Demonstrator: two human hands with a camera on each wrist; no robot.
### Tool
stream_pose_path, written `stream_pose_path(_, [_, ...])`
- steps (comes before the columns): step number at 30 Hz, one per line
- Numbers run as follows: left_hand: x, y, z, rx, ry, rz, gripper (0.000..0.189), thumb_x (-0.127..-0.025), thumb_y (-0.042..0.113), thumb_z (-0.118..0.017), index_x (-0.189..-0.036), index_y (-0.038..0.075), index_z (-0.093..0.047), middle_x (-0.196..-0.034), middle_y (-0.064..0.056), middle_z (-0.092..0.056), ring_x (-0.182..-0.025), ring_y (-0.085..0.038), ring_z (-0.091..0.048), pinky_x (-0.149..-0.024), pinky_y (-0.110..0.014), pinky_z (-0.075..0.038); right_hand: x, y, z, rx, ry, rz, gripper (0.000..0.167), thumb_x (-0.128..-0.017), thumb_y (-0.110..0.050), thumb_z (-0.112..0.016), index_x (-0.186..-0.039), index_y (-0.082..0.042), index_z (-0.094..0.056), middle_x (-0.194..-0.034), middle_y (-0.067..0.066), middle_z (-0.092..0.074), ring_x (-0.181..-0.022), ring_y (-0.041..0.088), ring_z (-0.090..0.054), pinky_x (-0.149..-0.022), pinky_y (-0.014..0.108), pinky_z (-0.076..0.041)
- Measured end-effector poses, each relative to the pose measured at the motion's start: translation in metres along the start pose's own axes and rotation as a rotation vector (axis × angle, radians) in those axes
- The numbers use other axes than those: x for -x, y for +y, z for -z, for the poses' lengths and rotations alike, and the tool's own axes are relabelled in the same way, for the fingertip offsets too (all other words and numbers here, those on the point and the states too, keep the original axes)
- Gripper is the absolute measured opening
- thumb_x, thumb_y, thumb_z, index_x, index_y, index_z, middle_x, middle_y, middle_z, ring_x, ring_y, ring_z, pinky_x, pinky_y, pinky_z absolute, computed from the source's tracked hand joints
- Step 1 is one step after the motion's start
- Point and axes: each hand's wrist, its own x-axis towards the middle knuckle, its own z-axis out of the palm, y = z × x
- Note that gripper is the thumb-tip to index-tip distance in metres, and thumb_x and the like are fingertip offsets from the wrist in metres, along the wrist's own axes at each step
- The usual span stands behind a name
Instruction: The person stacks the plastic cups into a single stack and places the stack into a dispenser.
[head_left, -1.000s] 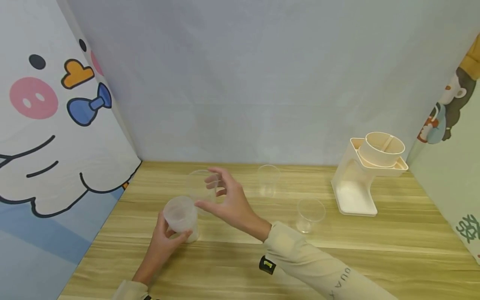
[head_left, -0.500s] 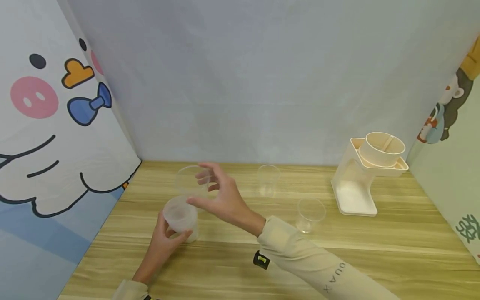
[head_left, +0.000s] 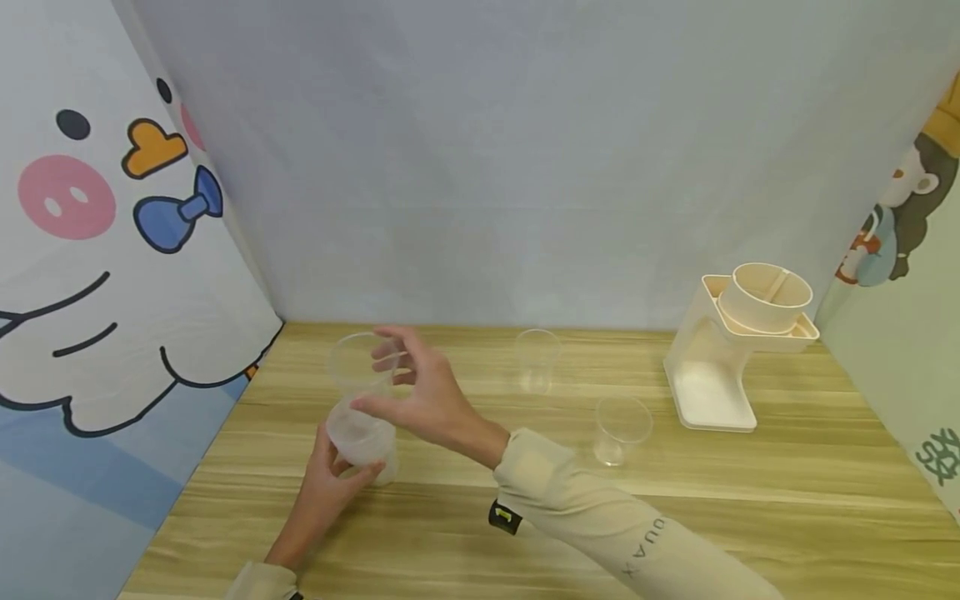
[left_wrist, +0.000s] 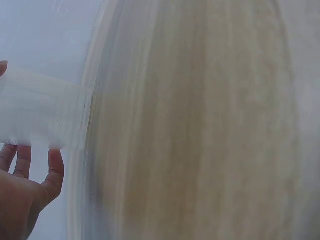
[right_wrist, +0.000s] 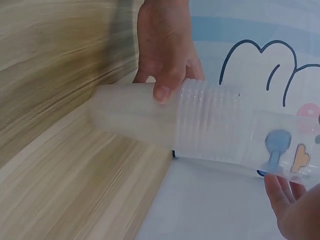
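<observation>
Near the table's left side, my left hand point(head_left: 327, 483) grips a stack of clear plastic cups point(head_left: 366, 446) round its side. The ridged rims of several nested cups point(right_wrist: 210, 120) show in the right wrist view. My right hand point(head_left: 429, 392) holds a single clear plastic cup point(head_left: 352, 379) between thumb and fingers, just above the stack. In the right wrist view this single cup point(right_wrist: 256, 132) has its base end right at the stack's mouth, in line with it. The left wrist view shows left-hand fingers point(left_wrist: 56, 170) against the stack's side.
Two single clear cups, one farther back point(head_left: 537, 362) and one nearer point(head_left: 621, 427), stand on the wooden table point(head_left: 480, 542). A cream drip-coffee-style stand point(head_left: 708, 375) with a round top holder stands at the right. Printed cloth walls point(head_left: 480, 208) border the table.
My right hand has moved left with the single cup, from beside and behind the stack to over its mouth. The left hand and the stack have stayed in place.
</observation>
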Motion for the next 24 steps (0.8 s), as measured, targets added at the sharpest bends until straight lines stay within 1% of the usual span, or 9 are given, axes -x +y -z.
stream_pose_path(2, [0.000, 0.000, 0.000, -0.001, 0.005, -0.003, 0.081, -0.079, -0.001, -0.073, -0.142, 0.010, -0.023, -0.131, -0.006, -0.041, -0.113, -0.008, -0.045, -0.087, -0.023, -0.044, 0.000, 0.002, -0.002, 0.001, -0.003, -0.004, 0.072, -0.076, -0.016, -0.080, -0.136, -0.013, -0.040, -0.113, 0.008, -0.059, -0.101, 0.015, -0.060, -0.082, 0.024, -0.050])
stream_pose_path(5, [0.000, -0.001, 0.000, -0.002, 0.009, -0.008, 0.081, -0.079, -0.001, -0.073, -0.142, 0.009, -0.023, -0.130, -0.005, -0.041, -0.112, -0.009, -0.045, -0.087, -0.023, -0.045, 0.000, 0.005, -0.004, -0.001, -0.005, -0.002, 0.072, -0.076, -0.016, -0.080, -0.136, -0.012, -0.040, -0.113, 0.007, -0.059, -0.101, 0.013, -0.060, -0.082, 0.024, -0.050])
stream_pose_path(12, [0.000, -0.001, 0.000, -0.002, -0.001, -0.011, 0.081, -0.080, 0.000, -0.072, -0.143, 0.010, -0.022, -0.132, -0.004, -0.039, -0.112, -0.009, -0.045, -0.086, -0.024, -0.045, 0.000, 0.007, -0.010, -0.008, -0.029, 0.010, 0.070, -0.077, -0.015, -0.079, -0.136, -0.011, -0.041, -0.113, 0.007, -0.059, -0.103, 0.019, -0.061, -0.084, 0.023, -0.049])
stream_pose_path(15, [0.000, -0.001, 0.000, 0.000, 0.000, -0.010, 0.080, -0.080, -0.001, -0.072, -0.142, 0.010, -0.023, -0.132, -0.005, -0.039, -0.111, -0.008, -0.046, -0.085, -0.023, -0.046, 0.002, 0.007, -0.013, 0.005, -0.048, 0.003, 0.069, -0.077, -0.016, -0.078, -0.135, -0.010, -0.041, -0.114, 0.009, -0.059, -0.103, 0.015, -0.060, -0.085, 0.023, -0.049])
stream_pose_path(18, [0.000, -0.001, -0.001, 0.008, 0.001, -0.014, 0.079, -0.080, -0.001, -0.073, -0.141, 0.010, -0.024, -0.132, -0.005, -0.040, -0.111, -0.007, -0.046, -0.085, -0.023, -0.047, 0.003, 0.010, -0.015, 0.023, -0.067, 0.000, 0.069, -0.077, -0.016, -0.079, -0.135, -0.009, -0.042, -0.114, 0.011, -0.059, -0.103, 0.015, -0.059, -0.086, 0.025, -0.049])
stream_pose_path(24, [0.000, -0.004, 0.000, 0.017, -0.001, -0.034, 0.078, -0.079, -0.002, -0.073, -0.140, 0.009, -0.024, -0.132, -0.005, -0.040, -0.114, -0.007, -0.046, -0.086, -0.022, -0.047, 0.008, 0.017, -0.018, 0.082, -0.100, 0.002, 0.072, -0.077, -0.019, -0.079, -0.137, -0.007, -0.041, -0.115, 0.007, -0.060, -0.106, 0.018, -0.057, -0.088, 0.026, -0.048])
